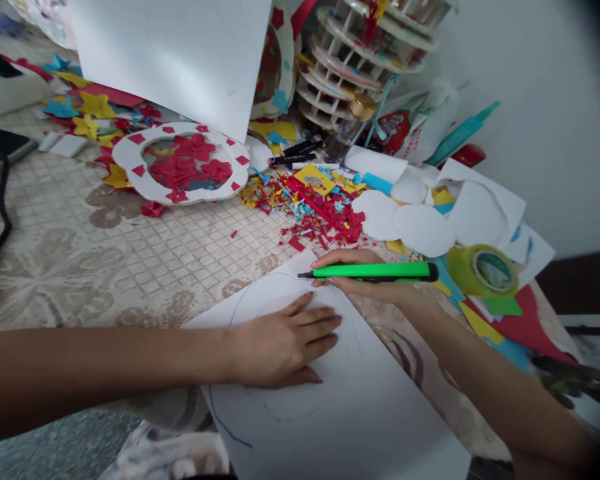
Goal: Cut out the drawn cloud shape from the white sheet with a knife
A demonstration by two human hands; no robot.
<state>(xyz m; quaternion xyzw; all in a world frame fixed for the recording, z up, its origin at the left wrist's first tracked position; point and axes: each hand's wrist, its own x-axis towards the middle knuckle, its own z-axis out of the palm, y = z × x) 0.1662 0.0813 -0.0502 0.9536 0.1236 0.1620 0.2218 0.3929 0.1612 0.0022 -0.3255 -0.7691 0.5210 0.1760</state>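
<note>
A white sheet [375,400] lies on the patterned tablecloth, with a blue curved outline and fainter rounded lines drawn on it. My left hand [285,340] rests flat on the sheet, fingers spread, covering part of the drawing. In my right hand [355,273] is a green utility knife [375,270], gripped near its front end. Its dark tip points left, at the upper part of the blue outline; whether it touches the paper I cannot tell.
Behind the sheet are a white scalloped frame [125,160] with red paper pieces, colourful paper scraps [325,213], white paper cutouts [425,230] and a tape roll [483,270]. A glass bottle [350,127] and a tiered white stand [360,60] stand farther back. A black cable [3,200] runs along the left.
</note>
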